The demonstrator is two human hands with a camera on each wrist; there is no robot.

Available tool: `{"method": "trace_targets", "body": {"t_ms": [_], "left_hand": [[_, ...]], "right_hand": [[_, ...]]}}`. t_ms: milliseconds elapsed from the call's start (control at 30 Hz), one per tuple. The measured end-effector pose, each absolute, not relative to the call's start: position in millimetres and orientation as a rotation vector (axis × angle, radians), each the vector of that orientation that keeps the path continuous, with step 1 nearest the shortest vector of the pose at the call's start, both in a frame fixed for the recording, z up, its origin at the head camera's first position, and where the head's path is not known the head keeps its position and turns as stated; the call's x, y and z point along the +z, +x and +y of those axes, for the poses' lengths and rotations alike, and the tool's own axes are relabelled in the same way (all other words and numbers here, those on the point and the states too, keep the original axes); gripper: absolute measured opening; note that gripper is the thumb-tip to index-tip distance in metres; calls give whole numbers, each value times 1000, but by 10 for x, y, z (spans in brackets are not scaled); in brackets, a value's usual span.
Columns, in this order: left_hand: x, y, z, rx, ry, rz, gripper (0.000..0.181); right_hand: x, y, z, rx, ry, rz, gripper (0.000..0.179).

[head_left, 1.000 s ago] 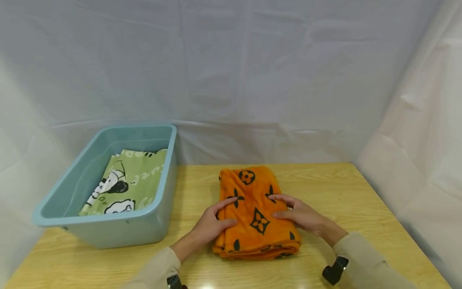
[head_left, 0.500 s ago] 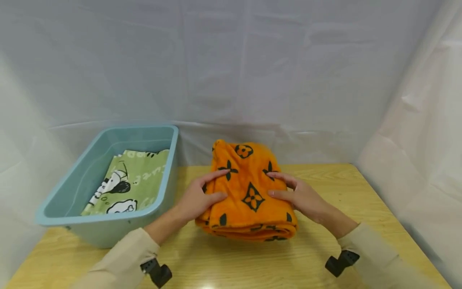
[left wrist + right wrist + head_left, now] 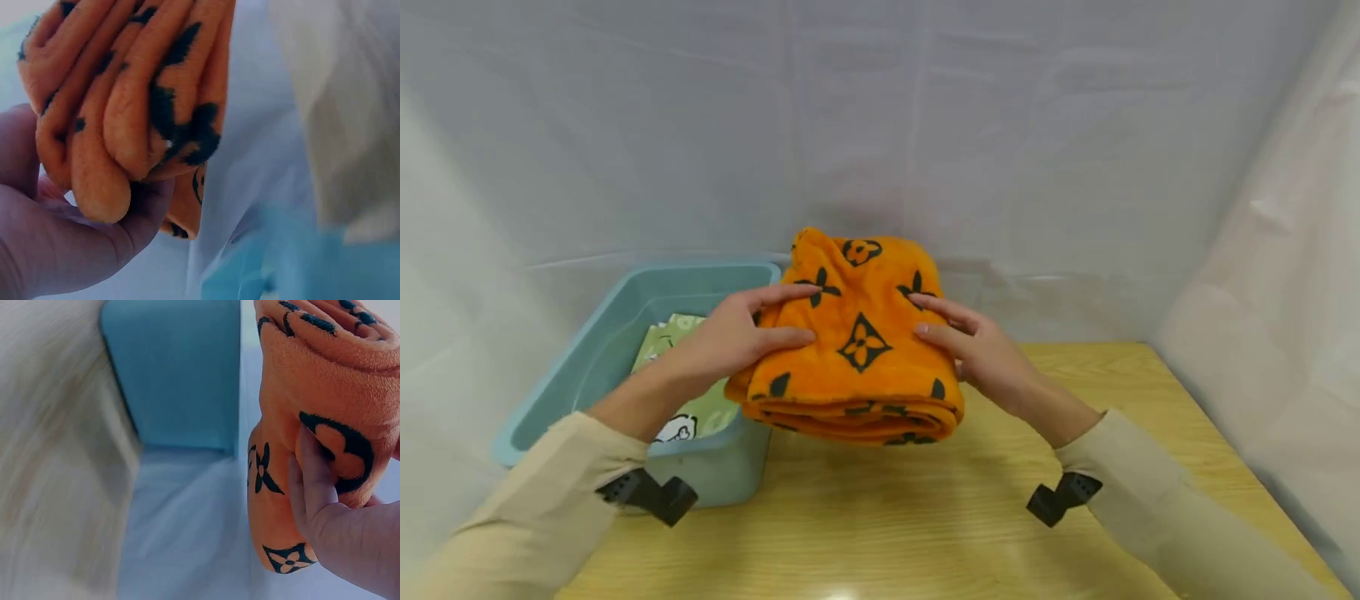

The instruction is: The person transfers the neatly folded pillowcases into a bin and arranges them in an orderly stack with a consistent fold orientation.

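Note:
An orange plush towel (image 3: 880,367) with dark flower motifs, folded into a thick bundle, is held up above the table. My left hand (image 3: 737,333) grips its left side, thumb and a finger on top; the left wrist view shows the layered folds (image 3: 125,112) between the thumb and fingers. On the opposite side my right hand (image 3: 992,358) grips it, and in the right wrist view its fingers (image 3: 319,481) bend under the bundle. The towel's left end is close to the blue bin (image 3: 580,342). Inside that bin lies a green printed cloth (image 3: 715,400), partly covered by my left arm.
The wooden table (image 3: 880,517) stretches below and to the right. White sheeting (image 3: 1015,150) hangs behind it and at both sides. A small black device (image 3: 655,496) is strapped on each sleeve.
Both hands have lifted the towel off the table and carried it up and left toward the bin. The left forearm now crosses in front of the bin.

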State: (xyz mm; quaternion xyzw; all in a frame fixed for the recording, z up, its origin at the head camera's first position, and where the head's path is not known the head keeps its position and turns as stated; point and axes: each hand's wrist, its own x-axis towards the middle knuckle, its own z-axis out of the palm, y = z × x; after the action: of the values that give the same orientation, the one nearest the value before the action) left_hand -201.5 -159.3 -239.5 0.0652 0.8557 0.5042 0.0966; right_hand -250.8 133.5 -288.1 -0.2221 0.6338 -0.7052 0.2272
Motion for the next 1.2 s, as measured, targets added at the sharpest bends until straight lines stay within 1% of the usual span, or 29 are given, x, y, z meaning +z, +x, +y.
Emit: {"method": "trace_targets", "body": {"t_ms": [167, 267, 533, 733, 867, 1067, 1200], "left_hand": [[-2309, -1984, -1903, 1488, 143, 2593, 62], [-2319, -1984, -2088, 1474, 159, 2645, 62], [-2333, -1986, -2548, 1447, 93, 2768, 57], [-2388, -1951, -2883, 1279, 71, 2855, 59], [-2452, -1922, -3080, 1212, 31, 2891, 61], [-2583, -1919, -3278, 1077, -4, 2925, 65], [-2685, -1917, -3341, 1021, 12, 2935, 67]], "right_hand": [[-2783, -2532, 1002, -1976, -634, 1662, 51], [-2746, -2532, 792, -1989, -601, 1677, 51], [-2653, -2611, 275, -2028, -578, 1678, 49], [-2741, -2607, -84, -2018, -583, 1662, 53], [-2804, -2589, -269, -1964, -639, 1689, 56], [-2873, -2598, -469, -1842, -671, 1831, 57], [-2907, -2572, -516, -1659, -766, 2048, 59]]}}
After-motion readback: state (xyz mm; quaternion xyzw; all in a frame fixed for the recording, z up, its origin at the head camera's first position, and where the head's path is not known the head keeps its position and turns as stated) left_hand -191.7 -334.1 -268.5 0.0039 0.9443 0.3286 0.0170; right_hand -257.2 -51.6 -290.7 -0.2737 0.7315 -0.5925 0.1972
